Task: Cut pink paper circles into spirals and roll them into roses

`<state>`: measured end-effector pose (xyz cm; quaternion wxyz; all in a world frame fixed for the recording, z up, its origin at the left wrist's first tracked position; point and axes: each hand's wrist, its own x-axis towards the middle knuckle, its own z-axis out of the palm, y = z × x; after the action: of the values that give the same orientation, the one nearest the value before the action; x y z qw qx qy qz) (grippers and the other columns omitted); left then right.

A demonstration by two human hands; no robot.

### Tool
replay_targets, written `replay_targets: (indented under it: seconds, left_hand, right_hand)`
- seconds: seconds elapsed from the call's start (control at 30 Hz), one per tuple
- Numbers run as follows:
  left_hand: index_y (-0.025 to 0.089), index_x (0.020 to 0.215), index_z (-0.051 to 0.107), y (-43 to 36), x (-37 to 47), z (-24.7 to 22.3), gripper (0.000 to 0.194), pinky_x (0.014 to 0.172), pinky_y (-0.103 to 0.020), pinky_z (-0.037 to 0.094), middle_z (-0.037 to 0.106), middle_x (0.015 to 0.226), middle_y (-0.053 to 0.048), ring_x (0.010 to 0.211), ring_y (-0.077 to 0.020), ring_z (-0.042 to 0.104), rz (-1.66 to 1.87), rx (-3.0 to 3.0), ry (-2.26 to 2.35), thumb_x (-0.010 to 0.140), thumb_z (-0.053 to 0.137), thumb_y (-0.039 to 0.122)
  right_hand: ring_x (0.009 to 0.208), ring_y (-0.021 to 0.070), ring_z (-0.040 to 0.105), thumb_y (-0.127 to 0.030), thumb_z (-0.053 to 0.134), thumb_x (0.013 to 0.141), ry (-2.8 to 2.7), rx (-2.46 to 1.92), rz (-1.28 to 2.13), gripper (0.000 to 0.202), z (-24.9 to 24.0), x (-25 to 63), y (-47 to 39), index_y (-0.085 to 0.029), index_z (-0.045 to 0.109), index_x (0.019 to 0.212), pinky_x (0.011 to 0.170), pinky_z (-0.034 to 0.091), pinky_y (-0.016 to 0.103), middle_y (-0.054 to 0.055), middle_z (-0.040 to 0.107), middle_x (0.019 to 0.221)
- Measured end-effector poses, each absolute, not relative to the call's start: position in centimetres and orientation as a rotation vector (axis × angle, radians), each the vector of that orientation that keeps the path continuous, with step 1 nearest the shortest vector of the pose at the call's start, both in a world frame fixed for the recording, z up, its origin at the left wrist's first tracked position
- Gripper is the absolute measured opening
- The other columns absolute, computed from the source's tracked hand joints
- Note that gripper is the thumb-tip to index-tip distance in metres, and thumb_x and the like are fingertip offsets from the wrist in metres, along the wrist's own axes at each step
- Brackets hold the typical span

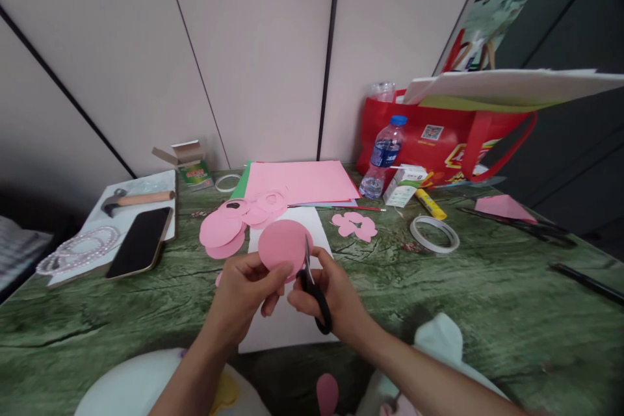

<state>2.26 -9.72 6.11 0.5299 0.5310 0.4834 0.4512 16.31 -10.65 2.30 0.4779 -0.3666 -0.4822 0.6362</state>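
Right of our right hand (pixel 336 292), we have open green tabletop (pixel 463 312) reaching to the slim black tool (pixel 587 283); farther ahead, the water bottle (pixel 384 159), white carton (pixel 404 186) and red bag (pixel 414 123) block us. Left of our left hand (pixel 253 286), room runs to the smartphone (pixel 140 242).

Head-worn view, forward and down.

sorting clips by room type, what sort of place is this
Probably a home craft spot at a table, though it could be a small workroom: stacked pink paper sheets, a roll of tape and scissors at work on a pink paper disc point to papercraft.
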Motion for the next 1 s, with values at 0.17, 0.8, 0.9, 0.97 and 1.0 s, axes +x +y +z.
replay_targets:
  seconds: [0.17,0.8,0.9,0.97,1.0]
  left_hand:
    - [0.012,0.054,0.059,-9.71,2.31,6.24,0.022,0.030,-0.014,0.025,0.049,0.042,0.004,0.031,-0.0020,0.035,1.038,1.303,1.152,0.069,0.064,0.026]
    - [0.013,0.051,0.051,-9.69,2.07,6.30,0.026,0.031,-0.013,0.023,0.044,0.039,0.007,0.030,-0.0010,0.033,1.129,1.300,1.173,0.071,0.064,0.026]
    - [0.013,0.053,0.052,-9.67,2.03,6.28,0.025,0.032,-0.013,0.022,0.043,0.038,0.007,0.030,-0.0005,0.031,1.148,1.293,1.169,0.071,0.064,0.026]
    - [0.013,0.054,0.053,-9.68,2.02,6.31,0.024,0.032,-0.013,0.021,0.044,0.038,0.007,0.030,-0.0006,0.031,1.150,1.279,1.165,0.071,0.064,0.026]
    - [0.013,0.054,0.052,-9.69,2.01,6.34,0.024,0.032,-0.013,0.021,0.044,0.038,0.007,0.030,-0.0006,0.031,1.150,1.275,1.163,0.071,0.064,0.026]
  right_hand:
    - [0.057,0.0088,0.045,-0.026,0.078,0.056,-1.168,-0.836,1.531,0.059,2.28,16.41,-10.50,-0.020,0.041,0.102,0.052,0.033,0.021,-0.007,0.052,0.063]
    - [0.041,0.0055,0.041,-0.021,0.071,0.060,-1.154,-0.964,1.483,0.051,2.11,16.28,-10.40,-0.020,0.041,0.101,0.040,0.030,0.016,-0.011,0.050,0.049]
    - [0.041,0.0069,0.044,-0.025,0.071,0.059,-1.151,-1.001,1.471,0.054,2.18,16.25,-10.37,-0.020,0.040,0.102,0.039,0.033,0.017,-0.011,0.051,0.048]
    - [0.041,0.0074,0.045,-0.026,0.071,0.057,-1.150,-1.024,1.471,0.055,2.24,16.26,-10.36,-0.020,0.040,0.103,0.039,0.034,0.018,-0.010,0.053,0.049]
    - [0.040,0.0075,0.044,-0.026,0.071,0.057,-1.147,-1.040,1.471,0.056,2.29,16.26,-10.36,-0.020,0.040,0.102,0.038,0.034,0.018,-0.010,0.053,0.048]
